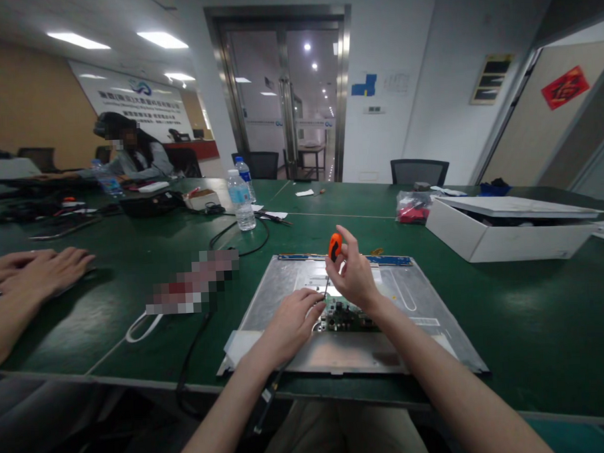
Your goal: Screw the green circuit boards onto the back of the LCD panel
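A grey metal panel [426,314], the back of a flat screen, lies on the green table in front of me. A small green circuit board [346,315] sits near its middle. My right hand [353,276] is closed round a screwdriver with an orange handle [335,246], held upright with its tip down by the board. My left hand [292,322] rests on the panel just left of the board, fingers curled and pinched near the screwdriver's tip; what they hold, if anything, is too small to see.
An open white box [502,234] stands at the right, with a plastic bag [411,207] beside it. Two water bottles [241,200] and black cables [242,239] lie behind the panel. Another person's hands [38,268] rest at the left; a further person sits far left.
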### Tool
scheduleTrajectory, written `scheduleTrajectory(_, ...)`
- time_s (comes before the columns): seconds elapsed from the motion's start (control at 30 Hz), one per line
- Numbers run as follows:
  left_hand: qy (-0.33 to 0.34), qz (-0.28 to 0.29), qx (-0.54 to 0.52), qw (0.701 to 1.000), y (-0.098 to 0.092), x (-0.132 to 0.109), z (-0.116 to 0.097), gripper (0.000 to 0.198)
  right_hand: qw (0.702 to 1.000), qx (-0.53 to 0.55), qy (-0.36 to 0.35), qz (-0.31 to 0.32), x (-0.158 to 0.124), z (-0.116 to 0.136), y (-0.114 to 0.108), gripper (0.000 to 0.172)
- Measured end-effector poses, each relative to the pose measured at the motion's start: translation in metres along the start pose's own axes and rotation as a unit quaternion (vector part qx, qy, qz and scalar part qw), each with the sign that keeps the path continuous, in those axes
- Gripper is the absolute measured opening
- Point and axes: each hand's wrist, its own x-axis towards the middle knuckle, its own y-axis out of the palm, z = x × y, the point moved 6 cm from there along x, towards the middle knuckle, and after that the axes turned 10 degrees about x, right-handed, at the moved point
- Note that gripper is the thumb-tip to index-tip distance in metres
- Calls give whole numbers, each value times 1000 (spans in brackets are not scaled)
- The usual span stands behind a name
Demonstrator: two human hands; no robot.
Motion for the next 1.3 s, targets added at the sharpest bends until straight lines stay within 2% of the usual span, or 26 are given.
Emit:
scheduleTrajectory(0.2,4,-4,0,1000,0,0,0,35,1000,-2,-5,-7,2,-2,-2,52)
scheduleTrajectory(0.43,5,-2,-3,1000,2,0,2,36,1000,-26,-1,-1,1,-2,-2,59)
scheduleTrajectory(0.63,5,-4,-9,1000,1,0,1,37,1000,-25,-7,-12,1,0,-4,55)
scheduleTrajectory(0.93,7,-5,-15,1000,1,0,1,37,999,-32,-7,-5,1,0,-1,59)
scheduleTrajectory(1.17,4,-7,-14,1000,-2,-1,0,36,999,-35,-6,-13,3,1,-4,53)
scheduleTrajectory(1.3,2,-3,-6,1000,-1,0,-1,35,999,-39,-8,2,3,2,-2,56)
